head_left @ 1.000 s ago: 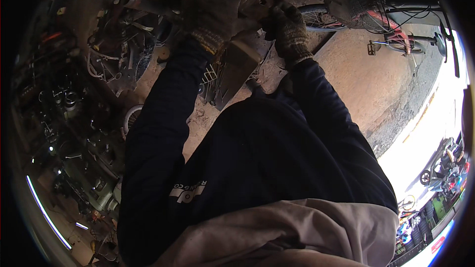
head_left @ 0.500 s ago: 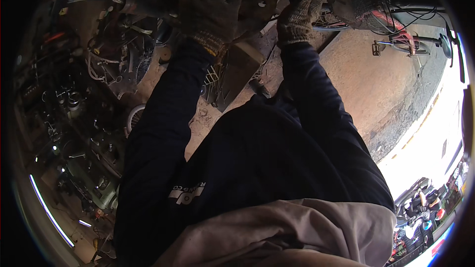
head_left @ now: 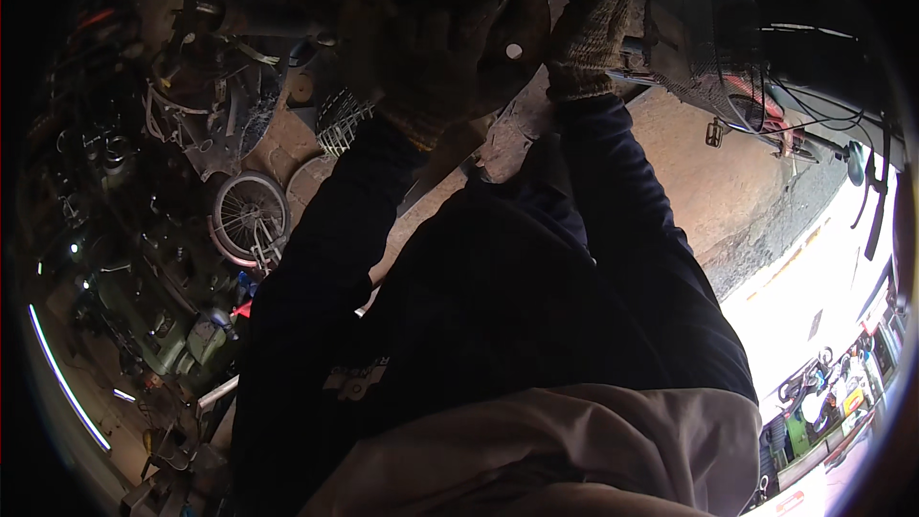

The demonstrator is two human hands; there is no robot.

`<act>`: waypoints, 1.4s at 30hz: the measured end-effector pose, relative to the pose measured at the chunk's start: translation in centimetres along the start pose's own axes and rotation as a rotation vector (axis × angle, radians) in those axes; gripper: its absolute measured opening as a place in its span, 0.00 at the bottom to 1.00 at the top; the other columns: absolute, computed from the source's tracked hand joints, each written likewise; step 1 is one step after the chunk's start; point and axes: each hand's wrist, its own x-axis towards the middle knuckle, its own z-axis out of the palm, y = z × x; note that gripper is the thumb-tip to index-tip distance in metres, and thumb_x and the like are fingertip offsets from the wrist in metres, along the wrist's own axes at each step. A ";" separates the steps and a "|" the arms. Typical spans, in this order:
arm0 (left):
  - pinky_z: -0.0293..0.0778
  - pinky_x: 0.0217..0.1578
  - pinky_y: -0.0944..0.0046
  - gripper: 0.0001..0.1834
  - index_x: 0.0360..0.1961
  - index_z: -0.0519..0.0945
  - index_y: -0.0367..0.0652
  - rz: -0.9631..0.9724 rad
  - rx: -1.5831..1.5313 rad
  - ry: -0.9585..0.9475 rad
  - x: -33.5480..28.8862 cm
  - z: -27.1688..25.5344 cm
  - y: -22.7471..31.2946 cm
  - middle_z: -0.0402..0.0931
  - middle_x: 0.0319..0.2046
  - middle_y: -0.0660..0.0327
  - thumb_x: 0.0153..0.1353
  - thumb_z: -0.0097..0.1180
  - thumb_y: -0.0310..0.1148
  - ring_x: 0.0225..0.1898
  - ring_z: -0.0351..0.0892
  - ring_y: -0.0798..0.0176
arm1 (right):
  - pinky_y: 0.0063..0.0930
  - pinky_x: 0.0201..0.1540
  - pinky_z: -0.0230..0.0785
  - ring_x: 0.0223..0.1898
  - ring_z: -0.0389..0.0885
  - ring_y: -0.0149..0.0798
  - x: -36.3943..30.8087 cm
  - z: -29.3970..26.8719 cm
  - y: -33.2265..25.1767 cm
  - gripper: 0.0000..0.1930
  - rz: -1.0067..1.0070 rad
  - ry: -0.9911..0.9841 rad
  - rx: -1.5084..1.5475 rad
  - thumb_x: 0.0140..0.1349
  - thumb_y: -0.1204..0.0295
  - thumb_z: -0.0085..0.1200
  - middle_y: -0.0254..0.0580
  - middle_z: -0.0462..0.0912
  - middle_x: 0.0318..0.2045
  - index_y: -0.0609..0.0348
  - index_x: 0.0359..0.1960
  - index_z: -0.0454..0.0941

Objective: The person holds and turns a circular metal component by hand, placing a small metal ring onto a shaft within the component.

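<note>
At the top middle, my left hand (head_left: 431, 62), in a knitted work glove, is in deep shadow. Its fingers appear curled against a round metal part (head_left: 531, 62), which has a wide flange, a raised ring and a bright round hole. To the right of it, my right hand (head_left: 592, 33), also gloved, is closed. What it grips is dark and partly beyond the upper edge, so I cannot make it out. Both forearms reach forward in dark sleeves.
A bicycle wheel (head_left: 251, 215) and a wire basket (head_left: 347, 120) lie left of my left arm. A mesh bicycle basket (head_left: 713, 33) and a pedal (head_left: 714, 132) are at the right. Dark machinery (head_left: 144, 297) crowds the left side. Concrete floor (head_left: 694, 172) shows between.
The picture is darker over my hands. The round metal part's ring and hole show more fully. Around me the view has shifted, bringing the bicycle wheel out from behind my left arm.
</note>
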 end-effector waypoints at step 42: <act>0.73 0.38 0.46 0.29 0.58 0.80 0.52 -0.196 -0.122 -0.237 1.8 -0.9 0.0 0.74 0.40 0.61 0.58 0.64 0.51 0.41 0.77 0.54 | 0.37 0.56 0.77 0.51 0.84 0.47 2.2 1.2 2.0 0.29 0.078 -0.400 0.163 0.71 0.52 0.51 0.53 0.83 0.51 0.64 0.63 0.71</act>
